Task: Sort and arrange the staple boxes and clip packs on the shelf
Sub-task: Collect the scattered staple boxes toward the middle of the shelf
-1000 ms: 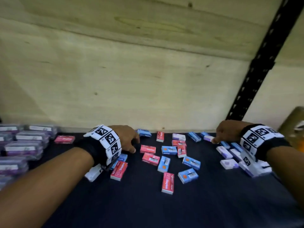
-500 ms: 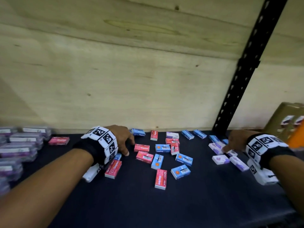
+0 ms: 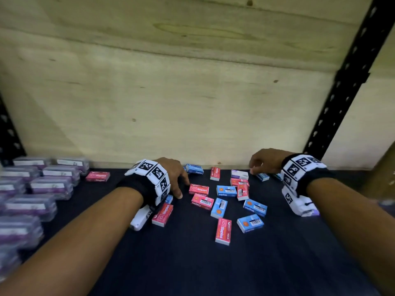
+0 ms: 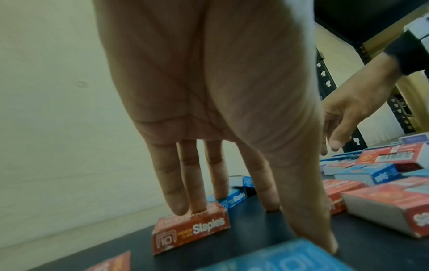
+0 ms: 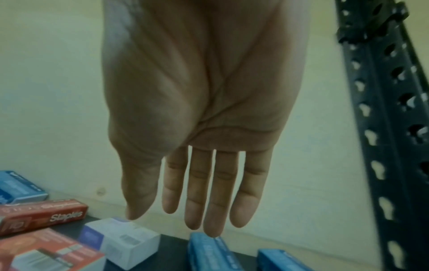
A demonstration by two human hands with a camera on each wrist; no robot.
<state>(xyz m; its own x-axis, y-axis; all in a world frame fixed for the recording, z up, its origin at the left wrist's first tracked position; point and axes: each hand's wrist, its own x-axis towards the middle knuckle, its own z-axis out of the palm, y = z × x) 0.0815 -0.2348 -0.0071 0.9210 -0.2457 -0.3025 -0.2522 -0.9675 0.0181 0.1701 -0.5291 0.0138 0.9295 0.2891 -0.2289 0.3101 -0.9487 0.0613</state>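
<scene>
Red, blue and white staple boxes lie scattered on the dark shelf (image 3: 213,272). My left hand (image 3: 175,178) is held flat with straight fingers. Its outer fingertips (image 4: 181,207) press on a red staple box (image 4: 192,229), and the thumb reaches down to the shelf beside a blurred blue box (image 4: 278,258). My right hand (image 3: 264,161) hovers with straight fingers (image 5: 213,216) just over a blue staple box (image 5: 209,254) near the back wall and holds nothing. A white box (image 5: 123,240) lies left of that blue box. Purple clip packs (image 3: 42,184) are lined up at the far left.
One red staple box (image 3: 98,176) sits alone next to the clip packs. A plywood back panel (image 3: 171,92) closes the shelf behind. A black perforated upright (image 3: 342,82) rises at the right. The front of the shelf is bare dark surface.
My right hand has moved left, from the white boxes at the right to the blue box by the back wall. My left hand stays in place by the red boxes.
</scene>
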